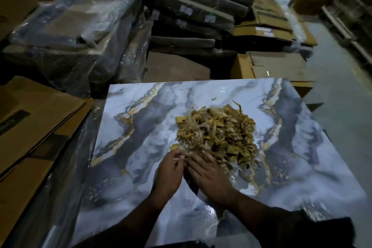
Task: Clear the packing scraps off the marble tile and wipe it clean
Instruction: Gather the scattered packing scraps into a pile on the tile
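Left hand [168, 171] curls, pinching something pale and hard to make out; right hand [207, 175] lies flat against the packing scraps [218, 135], heaped mid marble tile [128, 147]. Bare tile surrounds the heap; cardboard boxes [30, 123] crowd its left edge.

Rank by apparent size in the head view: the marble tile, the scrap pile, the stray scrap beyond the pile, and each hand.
1. marble tile
2. scrap pile
3. right hand and left hand: look alike, not ranked apart
4. stray scrap
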Demonstrator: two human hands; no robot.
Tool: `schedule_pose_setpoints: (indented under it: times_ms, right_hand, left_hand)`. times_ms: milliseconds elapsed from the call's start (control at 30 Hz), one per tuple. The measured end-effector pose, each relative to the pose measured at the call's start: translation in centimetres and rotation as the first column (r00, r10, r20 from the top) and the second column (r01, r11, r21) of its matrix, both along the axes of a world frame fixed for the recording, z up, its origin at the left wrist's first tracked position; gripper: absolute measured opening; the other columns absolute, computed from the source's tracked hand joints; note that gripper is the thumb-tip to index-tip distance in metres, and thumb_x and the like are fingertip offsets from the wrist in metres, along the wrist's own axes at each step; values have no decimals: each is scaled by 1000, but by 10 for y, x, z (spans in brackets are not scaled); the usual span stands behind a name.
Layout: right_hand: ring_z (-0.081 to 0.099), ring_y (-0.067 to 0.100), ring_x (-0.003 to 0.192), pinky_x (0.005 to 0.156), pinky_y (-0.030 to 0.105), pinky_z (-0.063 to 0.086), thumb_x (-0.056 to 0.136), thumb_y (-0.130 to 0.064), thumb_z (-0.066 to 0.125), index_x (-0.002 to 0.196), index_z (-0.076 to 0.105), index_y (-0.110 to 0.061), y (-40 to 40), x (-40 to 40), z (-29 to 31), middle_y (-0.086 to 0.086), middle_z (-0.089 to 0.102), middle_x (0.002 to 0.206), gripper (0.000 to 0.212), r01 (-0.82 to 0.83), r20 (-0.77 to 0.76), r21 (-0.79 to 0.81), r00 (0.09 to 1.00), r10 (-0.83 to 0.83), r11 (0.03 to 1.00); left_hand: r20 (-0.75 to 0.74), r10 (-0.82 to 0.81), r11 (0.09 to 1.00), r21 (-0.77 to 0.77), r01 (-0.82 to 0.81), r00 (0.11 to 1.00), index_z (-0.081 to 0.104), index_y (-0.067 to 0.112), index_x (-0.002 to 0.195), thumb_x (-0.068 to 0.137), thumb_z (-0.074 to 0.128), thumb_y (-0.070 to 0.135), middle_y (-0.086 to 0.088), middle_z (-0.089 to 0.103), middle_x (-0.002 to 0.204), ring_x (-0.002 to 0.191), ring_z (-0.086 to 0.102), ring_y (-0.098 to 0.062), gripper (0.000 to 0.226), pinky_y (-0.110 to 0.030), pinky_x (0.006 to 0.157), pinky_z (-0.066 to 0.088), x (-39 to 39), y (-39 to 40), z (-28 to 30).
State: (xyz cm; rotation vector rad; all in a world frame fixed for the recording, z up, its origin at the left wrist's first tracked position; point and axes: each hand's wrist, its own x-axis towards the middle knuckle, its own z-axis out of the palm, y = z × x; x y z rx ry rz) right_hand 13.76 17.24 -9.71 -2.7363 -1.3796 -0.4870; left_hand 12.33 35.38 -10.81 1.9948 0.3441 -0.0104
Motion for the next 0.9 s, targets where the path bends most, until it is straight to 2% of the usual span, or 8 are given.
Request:
schedule_pose_setpoints:
  times_ms: [167, 333, 433, 500, 600, 733, 833, 900]
  right_hand:
    - [44, 29, 143, 117, 49, 33, 99, -24, 60, 134, 63, -6, -8, 0, 3, 10, 56, 147, 39, -32, 41, -36, 999, 34, 999]
    - [35, 31, 148, 119, 51, 32, 99, -18, 59, 141, 55, -6, -18, -7, 17, 13, 50, 151, 44, -15, 47, 35, 999, 13, 999]
    - [43, 28, 143, 119, 49, 30, 95, -17, 63, 133, 63, -11, -27, -8, 35, 10, 58, 143, 38, 59, 77, 118, 995, -69, 991]
    - [46, 26, 140, 120, 47, 31, 97, -21, 64, 129, 66, -12, -32, -2, 50, 9, 61, 138, 33, 152, 58, 257, 983, -172, 954]
    - [48, 27, 132, 116, 47, 36, 99, -26, 60, 122, 65, -10, -41, 19, 75, 9, 60, 130, 29, 308, -53, 447, 946, -319, 840]
    - [47, 26, 117, 102, 40, 42, 98, -23, 61, 119, 59, -9, -61, 63, 102, 10, 55, 121, 26, 525, -291, 586, 847, -445, 617]
    - [45, 27, 121, 101, 47, 44, 97, -22, 64, 128, 55, -7, -83, 98, 108, 12, 52, 128, 35, 661, -469, 562, 750, -466, 497]
    - [41, 26, 133, 108, 45, 41, 99, -33, 62, 141, 48, -11, -96, 118, 109, 11, 45, 142, 49, 758, -664, 442, 636, -393, 481]
  left_hand:
    - [-13, -28, 999, 16, 28, 1000, 67, 34, 117, 100, 54, 32, 13, 70, 115, 105, 67, -7, 22, -34, 91, 55, 7, -4, 8]
    - [-46, -9, 1000, -28, 8, 999, 70, 37, 112, 99, 56, 33, 13, 73, 111, 103, 69, -9, 19, -45, 93, 57, 5, -4, 14]
    - [32, 51, 993, 106, -54, 998, 63, 48, 98, 101, 54, 33, 16, 71, 104, 94, 67, -6, 17, -40, 84, 58, 3, -8, 24]
    - [117, 84, 982, 157, -102, 990, 62, 44, 101, 100, 53, 34, 14, 68, 102, 91, 66, -7, 13, -37, 79, 57, 5, -15, 36]
    - [258, 126, 974, 150, -168, 958, 64, 30, 104, 98, 58, 28, 10, 60, 102, 91, 65, -13, 9, -29, 75, 51, 17, -33, 61]
    - [387, 133, 969, 142, -202, 912, 60, 17, 117, 94, 65, 19, 6, 50, 114, 106, 57, -19, 24, -33, 89, 51, 47, -53, 93]
    - [395, 48, 971, 197, -136, 918, 52, 14, 132, 97, 65, 24, -1, 46, 133, 125, 49, -19, 38, -30, 103, 43, 70, -63, 105]
    - [343, -26, 976, 214, -50, 939, 48, 12, 141, 100, 61, 31, -7, 43, 147, 138, 40, -19, 47, -26, 111, 33, 85, -70, 108]
